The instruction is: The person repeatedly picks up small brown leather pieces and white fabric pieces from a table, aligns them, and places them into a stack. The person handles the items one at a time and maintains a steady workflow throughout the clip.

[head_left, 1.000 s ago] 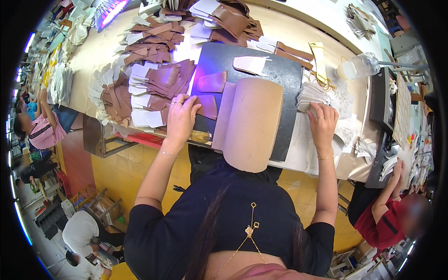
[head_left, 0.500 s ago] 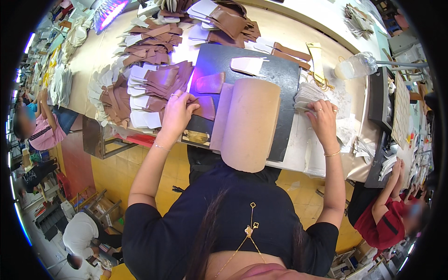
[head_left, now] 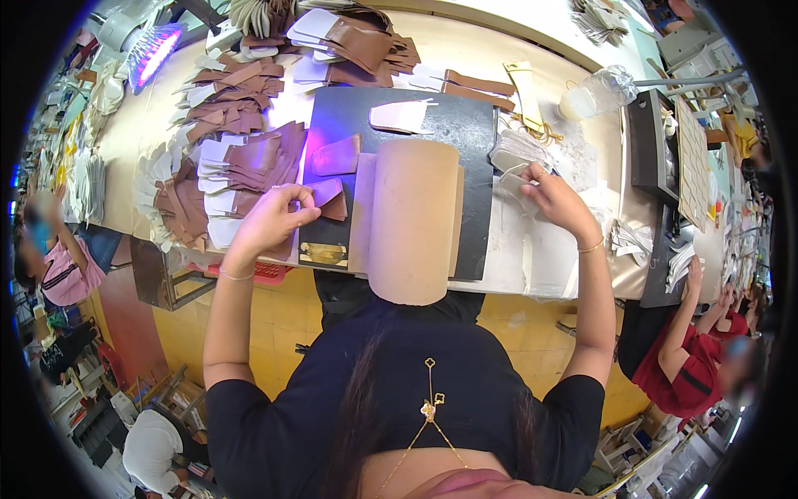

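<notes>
My left hand [head_left: 278, 218] has thumb and fingers closed on the edge of a brown leather piece [head_left: 332, 202] over the left side of a black board [head_left: 479, 208]. Another brown piece [head_left: 337, 155] lies just beyond it, and a white strap-shaped piece [head_left: 399, 116] near the board's far edge. A big tan roll [head_left: 416, 224] stretches down the board between my hands. To the right, my right hand [head_left: 553, 200] pinches a thin whitish piece [head_left: 510, 185] beside a stack of similar pale pieces [head_left: 517, 150].
Piles of brown and white leather pieces [head_left: 258, 158] line the table's left and far side. A lit purple lamp [head_left: 155, 55] hangs at far left. On the right are a clear plastic bottle [head_left: 594, 91], a yellow strip [head_left: 522, 91] and a black bin [head_left: 652, 150]. Co-workers sit on both sides.
My right hand has drawn a pale piece off the stack, toward me and leftward. My left hand keeps near the brown piece. The whole view has shifted slightly.
</notes>
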Tool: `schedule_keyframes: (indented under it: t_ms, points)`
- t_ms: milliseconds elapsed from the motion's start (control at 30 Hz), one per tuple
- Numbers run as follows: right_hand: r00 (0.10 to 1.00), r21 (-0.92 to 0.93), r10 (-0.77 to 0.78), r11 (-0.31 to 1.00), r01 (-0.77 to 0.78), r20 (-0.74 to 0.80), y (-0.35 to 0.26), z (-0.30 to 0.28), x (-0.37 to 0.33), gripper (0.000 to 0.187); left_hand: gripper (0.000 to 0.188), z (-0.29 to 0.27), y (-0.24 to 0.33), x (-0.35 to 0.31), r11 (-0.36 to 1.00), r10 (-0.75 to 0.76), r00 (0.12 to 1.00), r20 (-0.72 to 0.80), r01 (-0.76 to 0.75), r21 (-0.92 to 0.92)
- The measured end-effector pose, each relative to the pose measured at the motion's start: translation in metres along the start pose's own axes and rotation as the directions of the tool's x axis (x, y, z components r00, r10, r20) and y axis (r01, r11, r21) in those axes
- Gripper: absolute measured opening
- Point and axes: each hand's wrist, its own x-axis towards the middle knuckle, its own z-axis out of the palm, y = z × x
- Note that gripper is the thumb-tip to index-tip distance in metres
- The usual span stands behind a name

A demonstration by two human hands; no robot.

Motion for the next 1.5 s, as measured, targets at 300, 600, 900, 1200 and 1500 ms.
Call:
schedule_keyframes:
  t_ms: [300,600,900,1200,1500]
  points:
    - [0.962,0.087,-0.23,0.972,0.219,0.147,-0.003,0.004,-0.003,0.016,0.015,-0.022,0.004,-0.01,0.921,0.052,0.965,0.256,0.053,-0.386]
    - [0.988,0.311,-0.085,0.943,0.122,-0.13,-0.048,-0.009,-0.031,0.023,0.013,0.003,0.1,-0.041,0.786,0.183,0.983,0.025,-0.13,-0.604]
    - [0.925,0.833,0.206,0.527,0.168,-0.318,-0.123,0.037,-0.05,0.018,0.027,0.043,0.099,0.003,0.889,0.069,0.974,0.214,0.038,-0.457]
    - [0.969,0.855,0.161,0.512,0.081,-0.188,-0.154,0.069,-0.027,0.016,0.052,0.041,0.078,-0.01,0.761,0.037,0.939,0.341,0.194,-0.619]
    - [0.96,0.814,0.184,0.576,0.07,-0.212,-0.157,0.075,-0.024,0.015,0.054,0.041,0.078,-0.01,0.771,0.057,0.925,0.376,0.198,-0.606]
